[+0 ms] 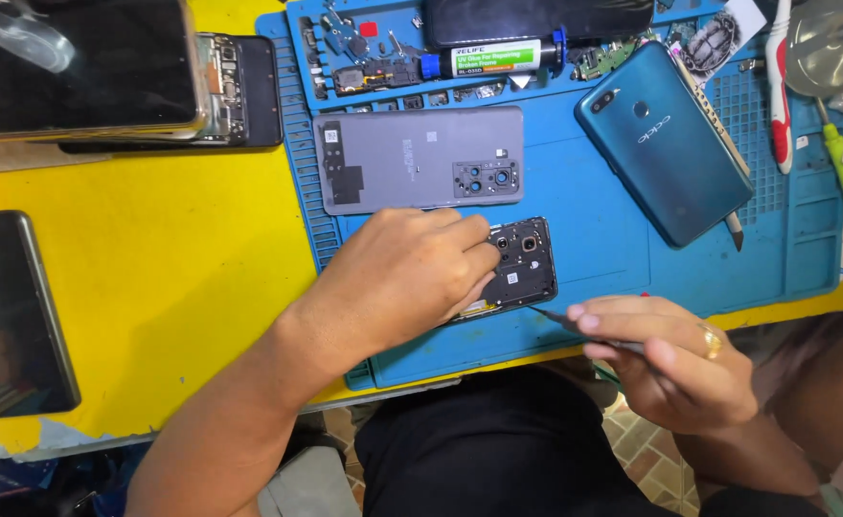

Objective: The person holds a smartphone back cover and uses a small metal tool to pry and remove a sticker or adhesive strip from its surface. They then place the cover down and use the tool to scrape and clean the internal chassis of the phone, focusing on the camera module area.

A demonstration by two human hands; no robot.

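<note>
left hand (412, 273): forearm comes in from lower left, palm down, fingers curled, pressing flat on the opened phone (517, 263); covers its left part. Pinning it, not lifting.
opened phone: lies on the blue work mat (594, 220), back cover off, camera modules up. Long axis runs roughly left-right, slightly tilted; camera end points right.
grey back cover (417, 158): flat on mat just above the left hand, long axis left-right, camera cutout toward the right.
right hand (675, 359): at the mat's front edge, fingers closed in a pinch on thin tweezers (560, 318); ring on one finger. Tip points left, near the phone's lower right corner; contact unclear.
mat tray slots (374, 57): top row holds small parts, screws, a glue tube (493, 59).
teal phone (666, 139): back up, diagonal, upper right of mat.
yellow table (163, 249): dark phone screens on the left.
</note>
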